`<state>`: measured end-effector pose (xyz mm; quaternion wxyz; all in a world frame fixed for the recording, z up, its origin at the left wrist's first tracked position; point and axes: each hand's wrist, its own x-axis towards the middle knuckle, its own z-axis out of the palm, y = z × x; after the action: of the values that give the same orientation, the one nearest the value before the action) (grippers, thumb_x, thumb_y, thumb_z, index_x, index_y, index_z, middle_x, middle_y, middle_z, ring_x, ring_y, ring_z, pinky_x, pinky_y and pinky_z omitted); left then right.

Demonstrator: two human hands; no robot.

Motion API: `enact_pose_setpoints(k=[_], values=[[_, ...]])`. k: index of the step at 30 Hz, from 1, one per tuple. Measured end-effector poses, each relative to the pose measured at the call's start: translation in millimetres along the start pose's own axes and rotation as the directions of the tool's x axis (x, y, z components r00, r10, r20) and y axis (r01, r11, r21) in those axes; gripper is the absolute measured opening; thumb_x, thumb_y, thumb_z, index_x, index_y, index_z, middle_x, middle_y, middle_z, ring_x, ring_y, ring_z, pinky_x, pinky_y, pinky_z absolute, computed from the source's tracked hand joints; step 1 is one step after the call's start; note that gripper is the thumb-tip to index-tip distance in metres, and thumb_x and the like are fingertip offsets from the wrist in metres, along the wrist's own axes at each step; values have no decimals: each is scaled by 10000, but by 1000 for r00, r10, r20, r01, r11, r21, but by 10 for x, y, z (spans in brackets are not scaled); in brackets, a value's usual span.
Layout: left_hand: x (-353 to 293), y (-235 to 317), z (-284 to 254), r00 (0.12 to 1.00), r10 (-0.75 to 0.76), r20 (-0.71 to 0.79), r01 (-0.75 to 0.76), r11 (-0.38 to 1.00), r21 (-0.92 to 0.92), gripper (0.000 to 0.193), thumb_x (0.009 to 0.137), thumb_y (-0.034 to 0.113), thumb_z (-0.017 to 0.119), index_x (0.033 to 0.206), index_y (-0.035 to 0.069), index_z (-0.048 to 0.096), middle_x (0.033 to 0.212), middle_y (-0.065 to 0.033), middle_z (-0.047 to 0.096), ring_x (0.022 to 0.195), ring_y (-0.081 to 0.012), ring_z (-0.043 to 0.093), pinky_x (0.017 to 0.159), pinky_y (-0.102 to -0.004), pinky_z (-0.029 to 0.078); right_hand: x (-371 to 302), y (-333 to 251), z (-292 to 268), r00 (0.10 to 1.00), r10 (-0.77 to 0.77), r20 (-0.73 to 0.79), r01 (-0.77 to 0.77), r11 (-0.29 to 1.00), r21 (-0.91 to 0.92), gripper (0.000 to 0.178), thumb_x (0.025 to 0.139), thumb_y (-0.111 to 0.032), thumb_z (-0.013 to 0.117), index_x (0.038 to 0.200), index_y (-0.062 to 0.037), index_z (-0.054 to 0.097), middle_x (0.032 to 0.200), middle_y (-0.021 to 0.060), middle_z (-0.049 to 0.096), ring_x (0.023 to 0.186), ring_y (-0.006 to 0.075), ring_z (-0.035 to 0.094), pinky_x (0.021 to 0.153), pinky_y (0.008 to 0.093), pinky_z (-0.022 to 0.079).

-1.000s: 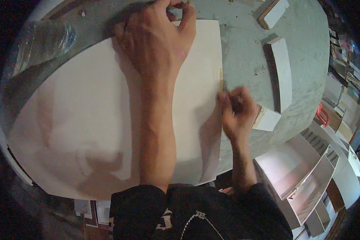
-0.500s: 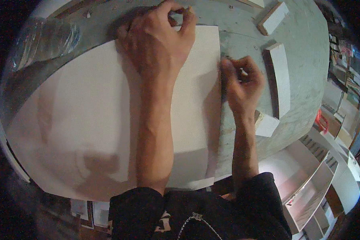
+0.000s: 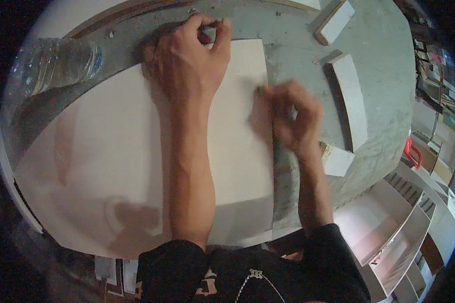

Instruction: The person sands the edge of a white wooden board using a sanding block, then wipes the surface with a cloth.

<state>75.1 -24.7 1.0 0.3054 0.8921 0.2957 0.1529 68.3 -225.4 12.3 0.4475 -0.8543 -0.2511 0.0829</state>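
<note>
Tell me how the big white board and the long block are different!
The board is big and broad; the block is much smaller and narrower. The left forearm crosses above the board; no arm crosses the block. Both look whitish and lie on the greenish table.

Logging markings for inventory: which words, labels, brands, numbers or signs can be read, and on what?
No text can be read.
White board: no lettering visible.
Dark marks on the white box: too small and blurred.
Pale marks on the black shirt: too blurred to read.
</note>
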Motion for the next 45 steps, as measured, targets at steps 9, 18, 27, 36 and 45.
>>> enact_pose_setpoints(k=[9, 18, 27, 36, 45], values=[[-82, 104, 61, 999, -3, 47, 4, 1000, -21, 285, 849, 456, 624, 902, 196, 731, 807, -30, 725, 789, -272, 679, 814, -423, 433, -658, 69, -238, 997, 82, -7, -81, 993, 89, 176, 755, 64, 668, 915, -4, 693, 828, 121, 635, 709, 187, 638, 623, 266, 497], [-14, -208, -84, 1000, 16, 5, -16, 1000, 8, 276, 836, 389, 688, 927, 132, 730, 841, -86, 729, 784, -285, 700, 742, -407, 542, -284, 46, 111, 999, -22, 49, 17, 996, 88, 202, 731, -29, 681, 910, 59, 646, 827, 140, 593, 761, 253, 611, 658, 296, 490], [-144, 53, -405, 981, 165, -103, -177, 977, -121, 247, 855, 343, 654, 931, 114, 706, 842, -92, 708, 829, -288, 667, 778, -432, 491, -976, 943, -33, 943, 325, -70, -256, 843, 473, 111, 905, -59, 626, 994, 5, 621, 890, 79, 625, 701, 123, 564, 587, 265, 469], [-328, 109, -318, 989, 132, -73, -139, 986, -97, 247, 883, 314, 618, 964, 86, 671, 882, -112, 681, 882, -277, 637, 792, -448, 453, -428, 1054, 37, 969, 248, -2, -177, 696, 696, 348, 959, -309, 491, 1045, 9, 602, 1009, 102, 647, 983, 256, 606, 925, 382, 475], [-338, 51, -90, 971, 211, -114, -221, 971, -86, 176, 823, 278, 686, 863, 107, 690, 765, -112, 666, 772, -320, 626, 719, -449, 468, -766, 660, 182, 983, 114, -142, -65, 948, 312, 52, 897, -49, 590, 858, -19, 575, 821, 32, 554, 729, 141, 500, 669, 263, 416]])
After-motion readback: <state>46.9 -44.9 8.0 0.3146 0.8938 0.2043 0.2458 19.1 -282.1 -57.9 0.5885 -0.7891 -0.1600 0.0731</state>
